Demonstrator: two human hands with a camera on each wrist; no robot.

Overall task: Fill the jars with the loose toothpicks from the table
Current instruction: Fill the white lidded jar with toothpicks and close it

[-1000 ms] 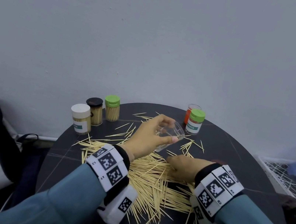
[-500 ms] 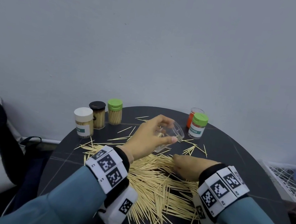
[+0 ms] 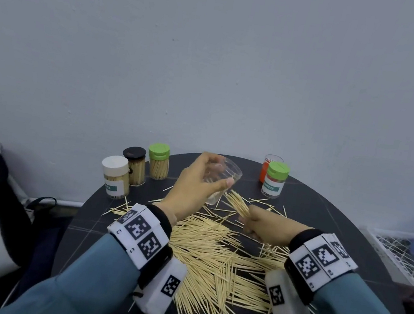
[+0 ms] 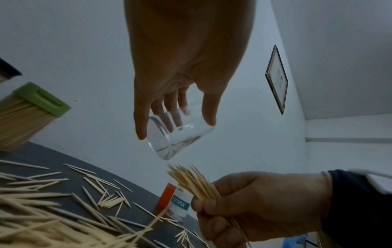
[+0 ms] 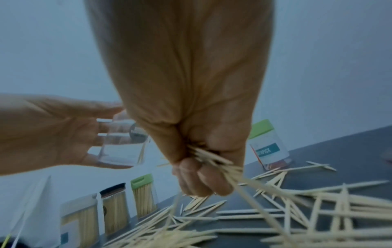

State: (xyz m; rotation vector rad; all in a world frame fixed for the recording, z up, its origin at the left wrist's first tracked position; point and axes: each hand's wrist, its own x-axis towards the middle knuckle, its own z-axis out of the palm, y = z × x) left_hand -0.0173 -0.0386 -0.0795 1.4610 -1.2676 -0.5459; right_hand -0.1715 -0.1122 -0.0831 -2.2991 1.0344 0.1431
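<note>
Toothpicks (image 3: pixel 238 204) bunch in our clenched right hand (image 3: pixel 268 227). Our left hand (image 3: pixel 193 184) grips a clear jar (image 3: pixel 224 178) tilted above the table (image 3: pixel 325 224).

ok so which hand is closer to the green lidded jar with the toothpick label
Right. The right hand, gripping a toothpick bundle, sits just in front of the labelled jar. The left hand, holding the clear jar, is farther off to that jar's left.
</note>
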